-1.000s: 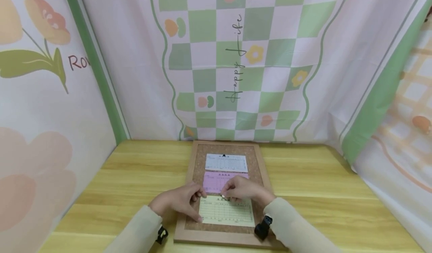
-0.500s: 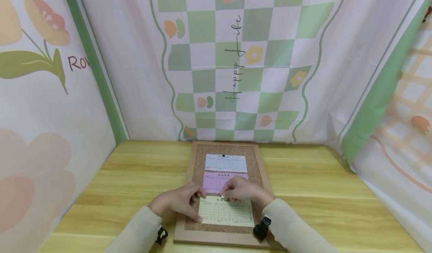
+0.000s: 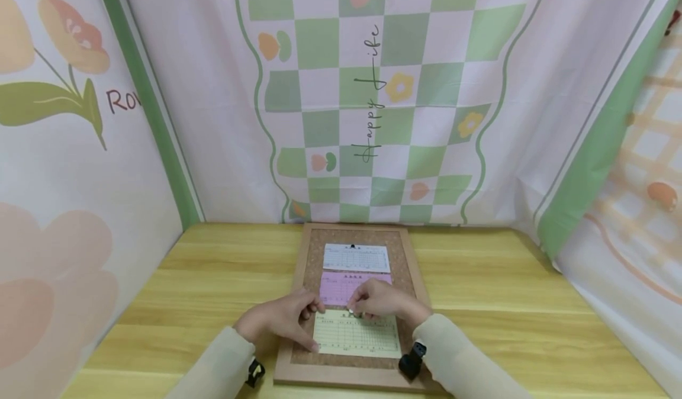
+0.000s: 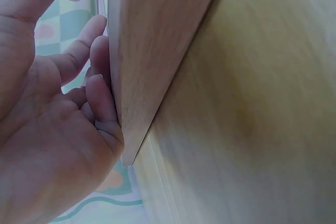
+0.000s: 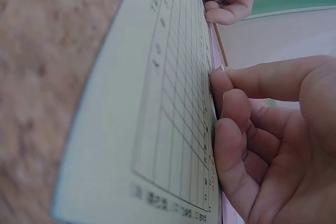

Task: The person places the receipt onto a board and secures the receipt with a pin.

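A framed cork board [image 3: 300, 360] lies on the table. On it a blue form [image 3: 357, 258], a pink form [image 3: 333, 286] and a yellow form [image 3: 357, 337] stand in a column. My left hand [image 3: 285, 316] rests at the yellow form's left side, thumb at the lower corner and index finger near the upper one; its other fingers are bent in the left wrist view. At the yellow form's top edge, my right hand [image 3: 386, 298] pinches a small white pushpin [image 5: 222, 68] between thumb and index finger. The pin's tip is hidden.
A black pin [image 3: 353, 245] sits at the blue form's top edge. The board's wooden frame [image 4: 157, 30] stands a little above the wood-grain table [image 3: 224, 257]. Printed curtains [image 3: 319, 91] hang behind the table and at both sides.
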Action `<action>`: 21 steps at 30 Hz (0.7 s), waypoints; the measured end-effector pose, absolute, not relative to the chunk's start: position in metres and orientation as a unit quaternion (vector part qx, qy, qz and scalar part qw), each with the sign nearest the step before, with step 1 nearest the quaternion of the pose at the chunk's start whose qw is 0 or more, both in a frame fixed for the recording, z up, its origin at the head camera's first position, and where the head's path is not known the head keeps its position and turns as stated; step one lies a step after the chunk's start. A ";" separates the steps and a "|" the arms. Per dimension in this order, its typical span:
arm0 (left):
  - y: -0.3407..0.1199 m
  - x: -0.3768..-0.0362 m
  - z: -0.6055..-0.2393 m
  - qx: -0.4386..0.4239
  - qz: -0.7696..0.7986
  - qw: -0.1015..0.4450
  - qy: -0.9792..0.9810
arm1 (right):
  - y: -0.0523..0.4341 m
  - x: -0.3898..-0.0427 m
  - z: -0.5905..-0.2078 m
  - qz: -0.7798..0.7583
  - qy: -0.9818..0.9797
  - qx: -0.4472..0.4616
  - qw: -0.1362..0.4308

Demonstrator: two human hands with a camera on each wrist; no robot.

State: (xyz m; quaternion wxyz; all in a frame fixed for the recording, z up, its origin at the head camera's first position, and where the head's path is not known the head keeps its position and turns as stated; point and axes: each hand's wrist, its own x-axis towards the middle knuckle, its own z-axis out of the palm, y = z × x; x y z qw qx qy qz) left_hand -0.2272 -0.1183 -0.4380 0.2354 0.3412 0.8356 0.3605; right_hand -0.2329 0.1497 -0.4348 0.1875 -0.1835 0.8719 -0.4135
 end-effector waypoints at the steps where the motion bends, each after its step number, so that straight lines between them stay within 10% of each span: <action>1: -0.118 -0.227 -0.438 0.341 0.361 0.236 0.835 | 0.149 -0.233 -0.435 -0.413 0.872 -0.183 0.188; 21: -0.119 -0.228 -0.440 0.338 0.360 0.231 0.838 | 0.149 -0.235 -0.435 -0.392 0.873 -0.211 0.199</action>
